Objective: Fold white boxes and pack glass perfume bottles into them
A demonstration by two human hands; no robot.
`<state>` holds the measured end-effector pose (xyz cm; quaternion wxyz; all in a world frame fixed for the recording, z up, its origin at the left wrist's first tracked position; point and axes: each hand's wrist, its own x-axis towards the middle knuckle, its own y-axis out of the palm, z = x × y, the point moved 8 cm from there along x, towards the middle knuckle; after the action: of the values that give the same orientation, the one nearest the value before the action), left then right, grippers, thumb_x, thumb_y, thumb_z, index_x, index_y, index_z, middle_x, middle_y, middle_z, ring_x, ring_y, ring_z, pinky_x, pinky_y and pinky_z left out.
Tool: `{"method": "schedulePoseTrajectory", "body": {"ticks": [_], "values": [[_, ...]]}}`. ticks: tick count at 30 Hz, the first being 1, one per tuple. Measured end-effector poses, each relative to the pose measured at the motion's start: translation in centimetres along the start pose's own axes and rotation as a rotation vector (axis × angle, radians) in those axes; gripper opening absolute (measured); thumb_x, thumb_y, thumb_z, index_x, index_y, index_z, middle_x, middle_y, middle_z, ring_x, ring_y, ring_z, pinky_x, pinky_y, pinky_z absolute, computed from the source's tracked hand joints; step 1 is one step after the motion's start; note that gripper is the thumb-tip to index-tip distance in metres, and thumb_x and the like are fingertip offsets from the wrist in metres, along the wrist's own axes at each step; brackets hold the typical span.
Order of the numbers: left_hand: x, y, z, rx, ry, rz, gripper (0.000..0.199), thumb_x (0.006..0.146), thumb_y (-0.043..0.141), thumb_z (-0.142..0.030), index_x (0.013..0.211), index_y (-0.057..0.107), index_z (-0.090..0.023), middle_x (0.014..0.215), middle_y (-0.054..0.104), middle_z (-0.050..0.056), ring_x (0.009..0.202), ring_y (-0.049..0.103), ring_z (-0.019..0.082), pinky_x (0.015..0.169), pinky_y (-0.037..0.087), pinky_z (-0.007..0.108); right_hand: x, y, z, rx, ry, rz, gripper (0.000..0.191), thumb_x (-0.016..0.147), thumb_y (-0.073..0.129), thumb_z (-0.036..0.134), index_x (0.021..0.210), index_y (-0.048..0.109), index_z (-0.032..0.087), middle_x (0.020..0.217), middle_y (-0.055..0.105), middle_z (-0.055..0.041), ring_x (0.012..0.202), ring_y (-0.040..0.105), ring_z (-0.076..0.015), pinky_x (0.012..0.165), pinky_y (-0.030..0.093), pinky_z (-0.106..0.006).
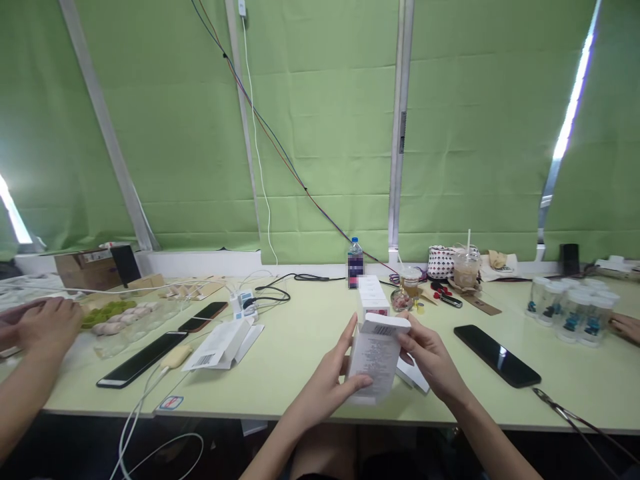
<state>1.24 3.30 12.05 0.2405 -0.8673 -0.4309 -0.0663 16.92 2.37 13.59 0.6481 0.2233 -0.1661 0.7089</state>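
Observation:
A white printed carton (374,363) stands upright between my hands near the table's front edge. My left hand (337,370) wraps its left side, thumb across the printed face. At the top right, my right hand (425,350) pinches the carton's end flap (385,325), which shows a barcode. Just beyond stand several white boxes (373,293) in a row. Partly behind my right hand lies another flat white piece (413,375), whose kind I cannot make out.
Flattened white cartons (220,343) and phones (144,360) lie to the left, with a power strip (243,305). A black phone (497,355), scissors-like tool (555,403) and clear cups (575,317) are on the right. Other people's hands (50,323) show at both sides.

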Motion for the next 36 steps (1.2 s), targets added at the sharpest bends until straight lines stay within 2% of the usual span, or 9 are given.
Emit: {"method": "schedulePoseTrajectory", "body": {"ticks": [3, 6, 9, 12, 18, 25, 27, 33, 36], "values": [[-0.1, -0.1, -0.2, 0.094, 0.008, -0.005, 0.083, 0.086, 0.057, -0.025, 0.147, 0.002, -0.037, 0.137, 0.048, 0.007, 0.088, 0.06, 0.018, 0.086, 0.049, 0.037, 0.1, -0.1, 0.2, -0.03, -0.05, 0.031, 0.023, 0.088, 0.056, 0.039, 0.082, 0.069, 0.022, 0.096, 0.042, -0.0043, 0.063, 0.039, -0.0124, 0.048, 0.036, -0.024], [-0.3, -0.3, -0.4, 0.166, 0.047, -0.027, 0.081, 0.086, 0.056, -0.025, 0.148, 0.004, -0.034, 0.142, 0.043, 0.008, 0.098, 0.059, 0.021, 0.091, 0.047, 0.039, -0.1, -0.3, 1.0, -0.144, -0.12, 0.048, 0.031, 0.087, 0.056, 0.039, 0.066, 0.07, 0.021, 0.101, 0.043, -0.0068, 0.077, 0.047, -0.0181, 0.058, 0.044, -0.028], [-0.4, -0.4, -0.6, 0.225, 0.112, -0.062, 0.081, 0.087, 0.055, -0.023, 0.148, 0.003, -0.033, 0.142, 0.043, 0.009, 0.108, 0.057, 0.023, 0.096, 0.043, 0.039, -0.5, -0.2, 2.0, -0.211, -0.19, 0.069, 0.023, 0.086, 0.059, 0.038, 0.074, 0.076, 0.028, 0.107, 0.044, -0.0072, 0.095, 0.05, -0.0241, 0.072, 0.048, -0.032], [-0.6, -0.6, -0.9, 0.3, 0.188, -0.111, 0.077, 0.088, 0.053, -0.021, 0.148, 0.006, -0.032, 0.136, 0.05, 0.009, 0.111, 0.056, 0.022, 0.097, 0.043, 0.037, -0.9, 0.1, 2.7, -0.214, -0.249, 0.101, 0.018, 0.085, 0.061, 0.034, 0.08, 0.078, 0.035, 0.114, 0.043, -0.0054, 0.102, 0.051, -0.0254, 0.079, 0.047, -0.034], [-0.6, -1.1, -1.3, 0.368, 0.242, -0.163, 0.072, 0.089, 0.05, -0.019, 0.146, 0.009, -0.033, 0.127, 0.056, 0.008, 0.106, 0.058, 0.02, 0.091, 0.046, 0.032, -0.9, 0.6, 2.8, -0.238, -0.241, 0.129, 0.017, 0.085, 0.061, 0.033, 0.08, 0.078, 0.036, 0.118, 0.044, -0.005, 0.099, 0.053, -0.024, 0.079, 0.047, -0.034], [-0.5, -1.3, 0.2, 0.367, 0.162, -0.202, 0.073, 0.087, 0.057, -0.027, 0.146, 0.013, -0.033, 0.128, 0.054, 0.009, 0.106, 0.057, 0.021, 0.093, 0.045, 0.036, -0.5, -0.2, 2.8, -0.269, -0.226, -0.009, 0.021, 0.085, 0.06, 0.039, 0.079, 0.077, 0.029, 0.118, 0.046, -0.0079, 0.09, 0.056, -0.024, 0.075, 0.05, -0.036], [-0.5, -1.4, 0.4, 0.358, 0.21, -0.219, 0.075, 0.088, 0.057, -0.026, 0.146, 0.01, -0.035, 0.131, 0.052, 0.01, 0.113, 0.054, 0.023, 0.096, 0.043, 0.038, -0.4, -0.5, 2.4, -0.242, -0.226, -0.033, 0.02, 0.085, 0.06, 0.038, 0.079, 0.077, 0.029, 0.119, 0.045, -0.0076, 0.092, 0.056, -0.0246, 0.076, 0.05, -0.036], [-1.3, -1.3, -1.3, 0.407, 0.539, -0.245, 0.068, 0.093, 0.047, -0.016, 0.142, 0.01, -0.046, 0.136, 0.043, 0.007, 0.119, 0.049, 0.022, 0.093, 0.045, 0.039, -0.3, -0.8, 1.5, -0.178, -0.237, -0.043, 0.015, 0.085, 0.062, 0.031, 0.084, 0.077, 0.033, 0.125, 0.04, -0.0043, 0.103, 0.055, -0.0243, 0.085, 0.046, -0.035], [-1.2, -1.0, -1.9, 0.469, 0.559, -0.197, 0.066, 0.093, 0.044, -0.013, 0.141, 0.015, -0.047, 0.134, 0.043, 0.006, 0.118, 0.048, 0.021, 0.092, 0.046, 0.037, -0.4, -0.6, 1.4, -0.142, -0.219, -0.033, 0.013, 0.083, 0.064, 0.031, 0.083, 0.077, 0.032, 0.129, 0.039, -0.0036, 0.103, 0.056, -0.0243, 0.084, 0.048, -0.035]]}}
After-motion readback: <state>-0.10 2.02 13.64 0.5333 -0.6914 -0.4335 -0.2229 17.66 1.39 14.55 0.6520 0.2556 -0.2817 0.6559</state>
